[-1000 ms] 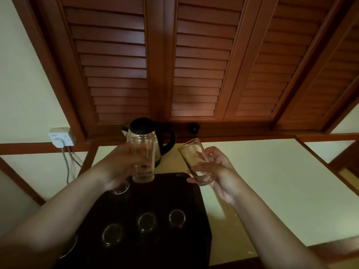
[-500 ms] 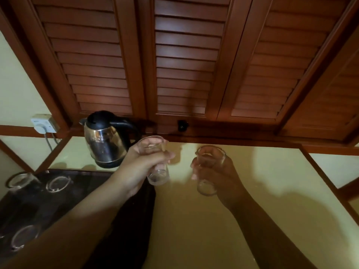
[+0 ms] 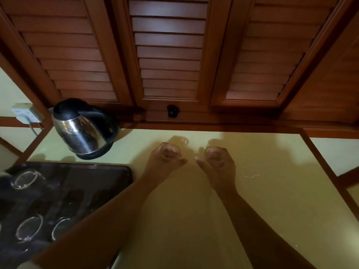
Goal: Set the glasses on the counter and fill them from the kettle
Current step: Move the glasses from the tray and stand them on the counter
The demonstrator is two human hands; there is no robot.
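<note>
Two clear glasses stand upright, mouths up, low over the pale yellow counter [image 3: 194, 220]; whether their bases touch it I cannot tell. My left hand [image 3: 162, 166] wraps around the left glass [image 3: 170, 151]. My right hand [image 3: 218, 170] wraps around the right glass [image 3: 215, 155]. The two glasses are a hand's width apart. A steel kettle [image 3: 81, 133] with a black lid and handle sits on its base at the back left of the counter, left of my left hand.
A dark tray [image 3: 87, 183] with several upside-down glasses lies at the left, under my left forearm. Wooden louvred doors [image 3: 169, 55] rise behind the counter, with a black knob [image 3: 172, 111]. A wall socket [image 3: 24, 114] with a plug is at the far left.
Both hands have come down and forward from mid-air to the counter with the glasses, now upright. The view has shifted right, away from the tray.
</note>
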